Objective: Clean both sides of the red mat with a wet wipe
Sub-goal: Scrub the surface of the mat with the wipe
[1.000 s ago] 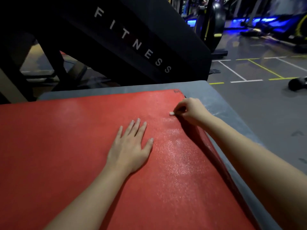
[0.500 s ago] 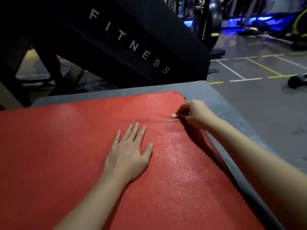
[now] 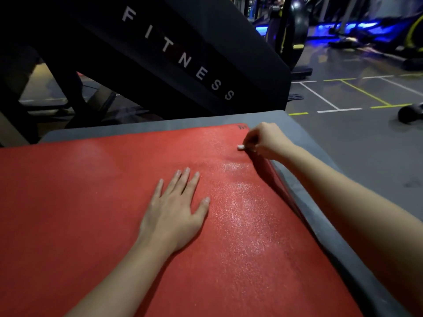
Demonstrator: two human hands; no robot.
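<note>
On red mat (image 3: 91, 213), L hand (image 3: 174, 213) flat; R hand (image 3: 265, 140) pinching wipe (image 3: 240, 147)

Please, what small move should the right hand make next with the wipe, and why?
Probably drag the wet wipe leftward across the red mat. The right hand pinches it near the far right corner, a wet sheen shows only on the strip by the right edge, and the left hand lies flat, steadying the mat.

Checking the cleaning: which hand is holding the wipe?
The right hand, pinching the white wipe on the red mat; the left hand lies flat, empty.
</note>
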